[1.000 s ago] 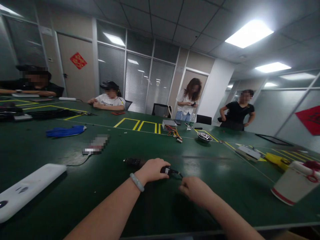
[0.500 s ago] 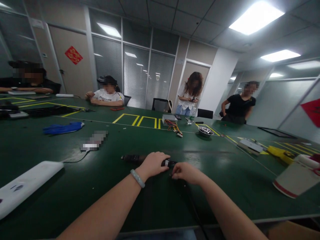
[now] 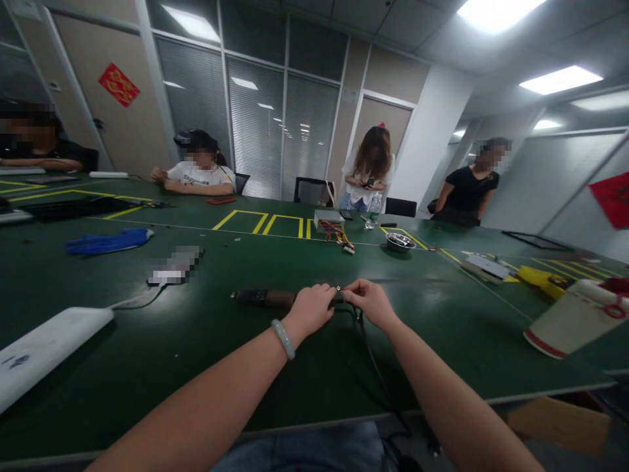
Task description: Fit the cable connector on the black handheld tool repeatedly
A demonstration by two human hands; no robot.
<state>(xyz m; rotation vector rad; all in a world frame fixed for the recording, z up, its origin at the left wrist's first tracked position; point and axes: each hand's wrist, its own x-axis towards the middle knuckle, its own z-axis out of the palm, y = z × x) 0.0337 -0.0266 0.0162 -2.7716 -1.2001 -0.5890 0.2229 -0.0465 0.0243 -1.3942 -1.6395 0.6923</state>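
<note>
A dark rod-shaped tool [image 3: 260,297] lies on the green table [image 3: 206,341], its tip pointing left. My left hand [image 3: 312,311], with a pale bangle on the wrist, is closed over the tool's right end. My right hand [image 3: 372,303] pinches a small part where a black cable [image 3: 366,337] joins the tool. The cable runs back toward me and drops over the table's near edge.
A white flat device [image 3: 44,347] lies at the near left, blue gloves [image 3: 105,241] further back. A paper cup [image 3: 565,321] lies on its side at right, near yellow items. A metal bowl [image 3: 399,242] and a wired box [image 3: 328,219] sit mid-table. Several people are along the far side.
My right hand has moved up from the table to the tool's cable end and now pinches there. The cable now trails toward me. The view has tilted downward.
</note>
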